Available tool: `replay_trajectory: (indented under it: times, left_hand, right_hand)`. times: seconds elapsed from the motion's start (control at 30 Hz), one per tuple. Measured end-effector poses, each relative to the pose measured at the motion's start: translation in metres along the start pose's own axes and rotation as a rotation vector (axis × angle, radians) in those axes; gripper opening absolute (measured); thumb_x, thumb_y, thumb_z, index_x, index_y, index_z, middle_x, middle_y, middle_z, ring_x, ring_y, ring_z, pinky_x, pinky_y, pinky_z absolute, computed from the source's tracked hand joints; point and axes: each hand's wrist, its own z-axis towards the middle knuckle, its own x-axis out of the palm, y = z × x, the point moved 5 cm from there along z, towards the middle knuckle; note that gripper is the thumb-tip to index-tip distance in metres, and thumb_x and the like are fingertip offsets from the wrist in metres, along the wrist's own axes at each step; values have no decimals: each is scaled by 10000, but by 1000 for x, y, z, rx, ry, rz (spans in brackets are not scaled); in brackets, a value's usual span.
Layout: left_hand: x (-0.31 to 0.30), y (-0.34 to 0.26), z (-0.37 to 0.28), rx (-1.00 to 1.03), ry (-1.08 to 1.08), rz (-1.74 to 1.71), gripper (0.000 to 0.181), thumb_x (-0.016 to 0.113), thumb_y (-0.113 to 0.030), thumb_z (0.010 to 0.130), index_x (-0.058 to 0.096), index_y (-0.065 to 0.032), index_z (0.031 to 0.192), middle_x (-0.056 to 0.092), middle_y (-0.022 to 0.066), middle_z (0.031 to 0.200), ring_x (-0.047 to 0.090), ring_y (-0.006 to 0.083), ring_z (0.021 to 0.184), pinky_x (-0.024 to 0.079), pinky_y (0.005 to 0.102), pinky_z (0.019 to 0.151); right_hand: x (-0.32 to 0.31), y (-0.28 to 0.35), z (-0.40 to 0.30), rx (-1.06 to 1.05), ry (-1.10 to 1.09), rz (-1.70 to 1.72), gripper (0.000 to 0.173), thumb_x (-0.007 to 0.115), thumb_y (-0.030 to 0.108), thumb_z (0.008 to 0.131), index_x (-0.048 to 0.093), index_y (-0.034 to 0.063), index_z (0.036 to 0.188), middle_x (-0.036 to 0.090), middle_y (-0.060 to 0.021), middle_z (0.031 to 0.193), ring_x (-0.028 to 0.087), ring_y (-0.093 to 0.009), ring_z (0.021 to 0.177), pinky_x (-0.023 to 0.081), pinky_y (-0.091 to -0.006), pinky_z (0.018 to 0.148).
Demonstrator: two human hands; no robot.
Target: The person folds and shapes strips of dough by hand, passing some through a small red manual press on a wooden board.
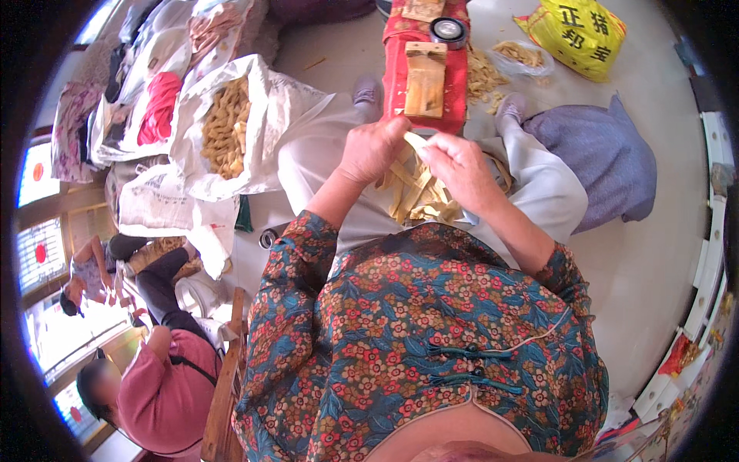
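Note:
Both my hands meet over my lap, in front of a bench covered in red cloth. My left hand (pixel 375 147) and my right hand (pixel 459 164) hold a pale yellowish strip (pixel 414 140) between them, pinched in the fingers. Below them, a heap of similar pale strips (pixel 424 193) lies between my legs. Just beyond my hands, a wooden board with a crosspiece (pixel 425 84) rests on the red cloth (pixel 395 75). A roll of tape (pixel 448 30) sits past the crosspiece, and another wooden piece (pixel 423 8) is at the top edge.
An open white sack (pixel 262 115) of brown twisted pieces (pixel 225 133) stands at left. Pale scraps (pixel 484 75), a small plastic bag (pixel 528 60) and a yellow printed bag (pixel 577 37) lie right of the bench. Two people (pixel 167 392) (pixel 95 265) sit at lower left, beyond a wooden chair (pixel 224 381).

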Motion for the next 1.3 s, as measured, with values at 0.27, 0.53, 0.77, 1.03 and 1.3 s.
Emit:
replay_trajectory:
  times: [0.27,0.53,0.77,1.03,1.3]
  left_hand:
    - [9,3,28,-556,118,-1460,138,487,-170,952,509,-109,1074,487,-40,742,420,35,564,381,193,492]
    - [0,22,56,-429,43,-745,228,544,-233,922,557,-31,1028,563,9,746,489,65,617,435,231,568]
    - [3,28,37,-463,40,-351,292,569,-259,883,558,14,987,614,49,799,563,105,702,454,250,642]
    - [39,-35,-41,-811,442,-1346,461,481,-475,917,594,-29,890,551,19,692,521,120,604,429,243,575]
    - [38,-36,-39,-1063,142,-1995,266,447,-241,960,537,-16,1070,605,107,984,616,207,891,522,357,800]
  right_hand:
    - [-47,-31,52,87,-151,54,231,624,192,856,615,16,706,488,32,538,403,-34,477,309,-224,434]
    - [-52,-32,80,13,-198,-27,265,612,239,822,620,-11,735,562,-80,571,513,-138,523,396,-303,496]
    - [-50,-62,66,40,-240,-516,330,536,322,871,575,25,734,574,-140,639,562,-275,603,439,-384,586]
    - [-19,18,6,-410,-212,-207,182,570,211,883,616,48,953,611,-137,715,608,-331,692,481,-373,613]
    - [12,-11,-22,-176,-48,142,163,586,173,894,618,25,956,623,-94,733,619,-183,650,478,-280,574]
